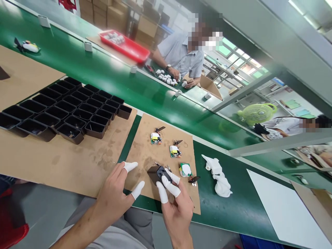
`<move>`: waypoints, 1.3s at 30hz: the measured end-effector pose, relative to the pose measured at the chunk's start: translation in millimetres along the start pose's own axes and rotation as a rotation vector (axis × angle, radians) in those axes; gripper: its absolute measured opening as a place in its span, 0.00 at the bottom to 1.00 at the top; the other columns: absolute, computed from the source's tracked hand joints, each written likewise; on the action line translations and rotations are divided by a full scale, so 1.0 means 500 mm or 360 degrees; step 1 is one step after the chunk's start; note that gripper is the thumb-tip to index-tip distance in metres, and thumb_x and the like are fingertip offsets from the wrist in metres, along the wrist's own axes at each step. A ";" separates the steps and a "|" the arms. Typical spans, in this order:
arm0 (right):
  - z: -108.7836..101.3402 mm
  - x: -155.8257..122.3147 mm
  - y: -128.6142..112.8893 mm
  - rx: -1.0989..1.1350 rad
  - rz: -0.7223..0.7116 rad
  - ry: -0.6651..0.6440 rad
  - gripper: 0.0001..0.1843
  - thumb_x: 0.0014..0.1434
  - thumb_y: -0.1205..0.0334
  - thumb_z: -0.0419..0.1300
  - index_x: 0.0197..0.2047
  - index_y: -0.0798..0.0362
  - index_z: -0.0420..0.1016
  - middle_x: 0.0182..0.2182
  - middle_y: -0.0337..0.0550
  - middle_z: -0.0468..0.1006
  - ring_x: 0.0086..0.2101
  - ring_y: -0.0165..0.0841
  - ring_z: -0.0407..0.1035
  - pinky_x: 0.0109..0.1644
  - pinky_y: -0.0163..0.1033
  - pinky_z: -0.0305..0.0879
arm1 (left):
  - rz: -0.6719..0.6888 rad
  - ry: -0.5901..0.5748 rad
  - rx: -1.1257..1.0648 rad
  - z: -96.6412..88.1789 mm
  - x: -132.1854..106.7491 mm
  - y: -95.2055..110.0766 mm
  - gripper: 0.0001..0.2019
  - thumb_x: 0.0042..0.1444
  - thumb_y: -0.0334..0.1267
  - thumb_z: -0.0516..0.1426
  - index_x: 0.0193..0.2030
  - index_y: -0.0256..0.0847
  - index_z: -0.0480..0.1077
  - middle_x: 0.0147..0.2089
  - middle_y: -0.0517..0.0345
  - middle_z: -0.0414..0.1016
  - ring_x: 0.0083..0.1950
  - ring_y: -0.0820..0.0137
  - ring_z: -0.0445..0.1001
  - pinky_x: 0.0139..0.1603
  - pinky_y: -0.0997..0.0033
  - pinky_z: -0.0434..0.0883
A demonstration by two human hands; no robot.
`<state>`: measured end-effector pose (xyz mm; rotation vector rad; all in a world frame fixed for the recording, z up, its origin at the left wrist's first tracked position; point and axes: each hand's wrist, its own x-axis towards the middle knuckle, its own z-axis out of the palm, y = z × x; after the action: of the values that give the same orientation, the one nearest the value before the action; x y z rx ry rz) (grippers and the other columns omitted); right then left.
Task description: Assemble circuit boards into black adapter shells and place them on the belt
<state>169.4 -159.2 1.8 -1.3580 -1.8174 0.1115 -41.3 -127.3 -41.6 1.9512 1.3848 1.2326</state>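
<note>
Across the green workbench (228, 211), we see a co-worker in a grey shirt (190, 64) handling small white parts (167, 79), with a red tray (135, 50) to one side. On the near side, brown cardboard sheets (77, 162) cover much of the bench, and rows of open-topped black housings (72, 133) stand on the sheet at left.

The housing in hand (153, 173) is a small, dark rectangular box with a glossy rim, tilted so that we look partly into its open end. It is over the middle cardboard sheet, just beside 3 circuit boards (155, 138) with dark plug pieces; we cannot tell whether its lower end touches the cardboard.

The right hand (178, 204) grasps it between thumb and fingers, their tips in white finger cots (162, 193). The left hand (112, 197) is released, its 2 capped digits spread well apart, near the housing.
</note>
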 end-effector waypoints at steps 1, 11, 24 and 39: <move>0.006 -0.002 -0.001 -0.0010 0.0023 0.0004 0.22 0.72 0.76 0.67 0.63 0.45 0.86 0.55 0.51 0.87 0.53 0.41 0.87 0.55 0.44 0.88 | -0.0020 0.0006 -0.0006 0.001 -0.001 -0.001 0.18 0.72 0.41 0.62 0.67 0.45 0.71 0.58 0.47 0.86 0.61 0.51 0.85 0.62 0.49 0.85; 0.029 -0.009 0.009 -0.0135 0.0075 0.0026 0.21 0.73 0.71 0.68 0.65 0.47 0.86 0.51 0.51 0.90 0.49 0.42 0.88 0.54 0.46 0.89 | -0.0048 -0.0062 -0.0025 -0.013 0.007 0.009 0.17 0.73 0.40 0.62 0.65 0.45 0.70 0.56 0.47 0.86 0.58 0.52 0.87 0.61 0.49 0.86; 0.031 -0.024 -0.018 -0.0306 -0.0039 -0.0030 0.25 0.74 0.75 0.66 0.69 0.47 0.83 0.59 0.55 0.87 0.57 0.47 0.87 0.58 0.50 0.89 | -0.0064 0.0030 -0.0058 0.003 -0.011 -0.004 0.19 0.72 0.43 0.62 0.66 0.45 0.70 0.56 0.44 0.86 0.62 0.47 0.86 0.61 0.47 0.86; 0.072 -0.009 -0.039 0.0255 0.0841 0.0419 0.10 0.69 0.58 0.76 0.53 0.46 0.92 0.46 0.48 0.92 0.46 0.40 0.89 0.55 0.44 0.88 | -0.0114 -0.0182 -0.0136 -0.028 -0.006 -0.015 0.21 0.72 0.46 0.62 0.67 0.44 0.71 0.59 0.41 0.88 0.62 0.44 0.87 0.58 0.44 0.88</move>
<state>131.5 -156.9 -13.6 -1.6215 -1.1779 0.3325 -57.4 -129.0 -41.7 1.8672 1.3113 1.1110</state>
